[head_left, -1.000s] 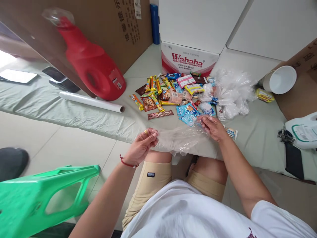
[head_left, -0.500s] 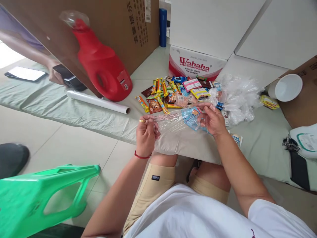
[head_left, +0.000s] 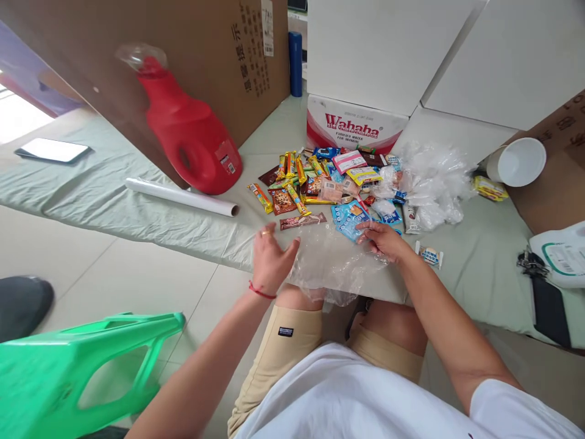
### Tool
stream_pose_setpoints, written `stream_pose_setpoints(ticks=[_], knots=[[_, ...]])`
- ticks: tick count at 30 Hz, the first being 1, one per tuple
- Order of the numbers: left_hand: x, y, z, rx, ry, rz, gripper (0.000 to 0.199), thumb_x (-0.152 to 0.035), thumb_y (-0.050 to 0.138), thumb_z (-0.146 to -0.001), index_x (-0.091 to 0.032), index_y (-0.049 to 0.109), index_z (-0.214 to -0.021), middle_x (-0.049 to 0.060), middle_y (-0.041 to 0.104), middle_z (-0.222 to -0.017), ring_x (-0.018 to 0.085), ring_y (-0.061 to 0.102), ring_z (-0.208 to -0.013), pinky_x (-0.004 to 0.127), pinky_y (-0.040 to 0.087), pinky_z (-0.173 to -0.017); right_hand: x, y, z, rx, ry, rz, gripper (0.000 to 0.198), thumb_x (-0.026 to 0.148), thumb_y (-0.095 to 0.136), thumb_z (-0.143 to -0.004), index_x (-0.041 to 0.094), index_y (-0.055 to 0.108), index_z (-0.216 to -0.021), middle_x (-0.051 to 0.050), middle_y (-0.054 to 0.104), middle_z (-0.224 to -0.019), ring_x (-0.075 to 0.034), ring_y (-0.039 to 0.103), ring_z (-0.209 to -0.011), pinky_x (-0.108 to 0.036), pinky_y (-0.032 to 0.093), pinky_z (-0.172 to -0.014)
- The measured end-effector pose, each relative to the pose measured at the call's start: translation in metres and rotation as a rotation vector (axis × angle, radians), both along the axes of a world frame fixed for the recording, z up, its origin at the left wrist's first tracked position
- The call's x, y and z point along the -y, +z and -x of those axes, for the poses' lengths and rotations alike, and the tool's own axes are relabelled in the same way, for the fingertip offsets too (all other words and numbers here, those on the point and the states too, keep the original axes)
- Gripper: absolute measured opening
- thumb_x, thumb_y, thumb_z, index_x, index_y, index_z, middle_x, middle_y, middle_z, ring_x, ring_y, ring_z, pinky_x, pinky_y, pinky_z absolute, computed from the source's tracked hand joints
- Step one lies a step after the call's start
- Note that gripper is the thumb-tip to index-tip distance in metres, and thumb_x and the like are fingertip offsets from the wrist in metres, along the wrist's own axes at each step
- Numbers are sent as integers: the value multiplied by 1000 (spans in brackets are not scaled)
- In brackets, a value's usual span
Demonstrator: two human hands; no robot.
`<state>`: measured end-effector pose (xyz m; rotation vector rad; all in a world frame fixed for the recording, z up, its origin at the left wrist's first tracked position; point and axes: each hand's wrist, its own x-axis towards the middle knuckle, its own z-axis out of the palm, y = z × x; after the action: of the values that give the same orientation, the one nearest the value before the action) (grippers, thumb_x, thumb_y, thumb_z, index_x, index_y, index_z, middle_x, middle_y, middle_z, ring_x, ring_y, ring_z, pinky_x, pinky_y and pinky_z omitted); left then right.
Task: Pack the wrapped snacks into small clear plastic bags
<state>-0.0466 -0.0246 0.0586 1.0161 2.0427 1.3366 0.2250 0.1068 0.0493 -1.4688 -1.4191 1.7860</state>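
My left hand (head_left: pixel 274 253) is open, thumb and fingers apart, just left of a crumpled clear plastic bag (head_left: pixel 326 262). That bag lies along the front edge of the cloth-covered surface and hangs partly over it. My right hand (head_left: pixel 386 241) pinches the right edge of a blue snack packet (head_left: pixel 351 219); its lower fingers are curled and partly hidden. Beyond my hands is a pile of wrapped snacks (head_left: pixel 315 177), with a brown wrapped bar (head_left: pixel 303 221) at its near side. A small white-and-blue packet (head_left: pixel 429 255) lies right of my right hand.
Bunched clear bags (head_left: pixel 434 183) sit right of the pile, before a Wahaha carton (head_left: pixel 354 125). Leftward are a red jug (head_left: pixel 196 134) and a white roll (head_left: pixel 183 197). A white tub (head_left: pixel 521 161) stands at right. A green stool (head_left: pixel 91 366) is on the floor.
My left hand has let go of the clear bag, which has dropped from between my hands onto the front edge. The brown bar now shows. The other person's hand has left view at left.
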Motion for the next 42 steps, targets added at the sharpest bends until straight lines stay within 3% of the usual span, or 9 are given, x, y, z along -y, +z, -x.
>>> stream_pose_setpoints(ticks=[2,4,8,15,19,23,30,35,42], knots=[[-1,10,-11,-342,-126,-184,39,-29,70,-82,-21,63,-120,16,64,-129,35,55,-126,50,41,-106,-6,7,-4,38,86,-17,30,31,69,-76,22,66,-104,3,74,-70,-7,39,-34,-21,23,-34],[-1,15,-22,-537,-501,-248,28,-23,60,-89,-24,68,-116,14,67,-126,34,53,-130,52,35,-113,-15,12,-9,69,193,-36,29,34,72,-75,22,68,-101,3,74,-71,-6,40,-35,-20,22,-35],[-1,7,-33,-742,-965,81,27,-15,48,-93,-22,73,-101,15,71,-110,33,60,-114,47,44,-97,-43,20,-20,138,440,-56,34,40,79,-73,23,74,-102,3,75,-75,-6,41,-39,-20,24,-39],[44,-16,-21,-704,-886,292,26,-19,46,-96,-22,71,-97,14,67,-110,24,61,-79,36,40,-64,-98,33,9,650,762,-648,16,13,77,-75,19,81,-89,-4,77,-83,-20,66,-77,-27,45,-71],[66,1,-17,-674,-844,393,32,-31,43,-101,-22,68,-84,10,67,-94,17,53,-57,34,29,-55,-102,34,54,737,859,-851,27,12,67,-86,20,81,-108,-8,79,-109,-27,70,-97,-31,45,-84],[38,22,-24,-685,-773,192,37,-34,39,-105,-22,69,-87,9,68,-86,23,63,-75,34,41,-64,-93,32,93,660,973,-945,30,11,61,-91,20,81,-112,-7,79,-114,-24,69,-103,-29,44,-88],[-46,-28,-41,-820,-779,103,29,-21,49,-97,-18,72,-114,15,67,-138,31,61,-128,46,49,-106,-98,29,69,530,829,-881,48,42,66,-96,16,67,-136,-8,75,-112,-19,66,-94,-26,45,-85],[-23,-65,-48,-884,-579,114,51,-38,42,-104,-14,55,-147,18,46,-163,34,42,-151,60,29,-124,-112,21,-2,573,767,-608,58,52,76,-79,14,72,-122,-4,72,-92,-18,62,-80,-26,44,-74],[11,-51,-40,-921,-362,172,57,-46,37,-105,-9,58,-143,24,54,-154,40,48,-144,64,39,-112,-108,9,-22,653,630,-637,36,47,61,-89,16,74,-101,-3,73,-87,-18,60,-77,-26,41,-69]])
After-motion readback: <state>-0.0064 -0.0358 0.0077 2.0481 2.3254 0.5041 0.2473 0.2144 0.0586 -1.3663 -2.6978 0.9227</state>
